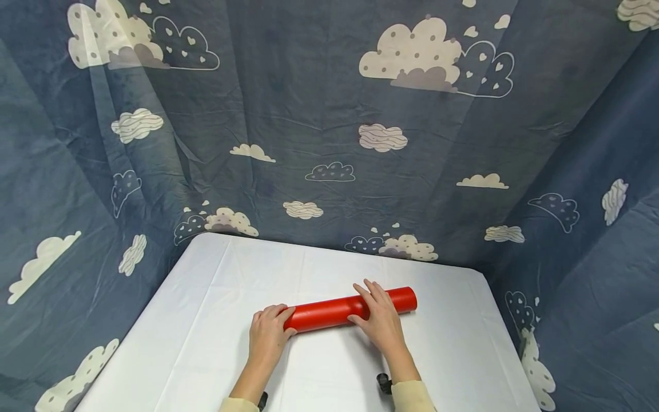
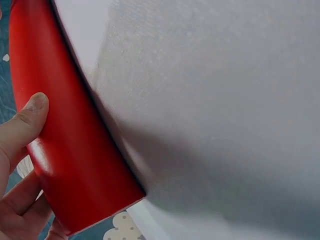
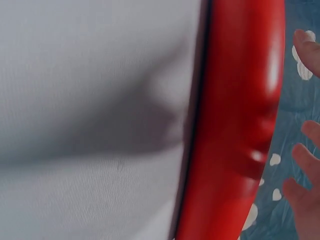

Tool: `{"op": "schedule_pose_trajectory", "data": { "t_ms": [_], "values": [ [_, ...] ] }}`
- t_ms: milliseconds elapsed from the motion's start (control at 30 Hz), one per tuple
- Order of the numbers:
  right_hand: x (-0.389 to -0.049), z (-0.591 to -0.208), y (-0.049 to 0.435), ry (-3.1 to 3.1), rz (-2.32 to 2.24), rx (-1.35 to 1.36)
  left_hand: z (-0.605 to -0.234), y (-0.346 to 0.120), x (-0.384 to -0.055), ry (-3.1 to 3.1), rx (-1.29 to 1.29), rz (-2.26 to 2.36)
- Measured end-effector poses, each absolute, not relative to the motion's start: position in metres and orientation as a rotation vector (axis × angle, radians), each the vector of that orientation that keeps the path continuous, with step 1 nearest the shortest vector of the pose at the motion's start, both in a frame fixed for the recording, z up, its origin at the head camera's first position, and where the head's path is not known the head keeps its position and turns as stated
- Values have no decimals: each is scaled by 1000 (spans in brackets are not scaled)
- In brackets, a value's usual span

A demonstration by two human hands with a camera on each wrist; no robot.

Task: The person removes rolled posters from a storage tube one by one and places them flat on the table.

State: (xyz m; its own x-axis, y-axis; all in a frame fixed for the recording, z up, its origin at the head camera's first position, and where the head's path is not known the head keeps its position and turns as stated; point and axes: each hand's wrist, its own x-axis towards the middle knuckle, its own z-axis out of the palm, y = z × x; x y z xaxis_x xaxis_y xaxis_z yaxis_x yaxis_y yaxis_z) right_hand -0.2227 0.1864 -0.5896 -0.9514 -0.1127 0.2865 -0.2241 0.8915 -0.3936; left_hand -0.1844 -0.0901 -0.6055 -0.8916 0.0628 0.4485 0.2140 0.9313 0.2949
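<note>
A long, glossy red roll (image 1: 329, 313) lies on the white table, its right end tilted slightly toward the far side. My left hand (image 1: 268, 333) grips its left end, thumb on the near side and fingers over the far side. In the left wrist view, the thumb presses against the red roll (image 2: 70, 130), with the other fingers partly hidden behind it. My right hand (image 1: 380, 320) is spread over the roll right of its middle. In the right wrist view, its fingers (image 3: 306, 162) are parted and stand off from the red roll (image 3: 230, 120).
A white cloth-covered table (image 1: 247, 263) with rounded far corners lies under the roll. Dark blue curtains (image 1: 309, 103) with cloud prints hang behind it and along both sides. A small black strap piece (image 1: 384, 383) sits at my right wrist.
</note>
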Motion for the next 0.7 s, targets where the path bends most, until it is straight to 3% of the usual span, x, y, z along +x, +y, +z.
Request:
{"op": "schedule_pose_trajectory", "data": {
  "t_ms": [700],
  "values": [
    [-223, -585, 157, -2787, 692, 434, -607, -90, -187, -2631, -191, -493]
  ]
}}
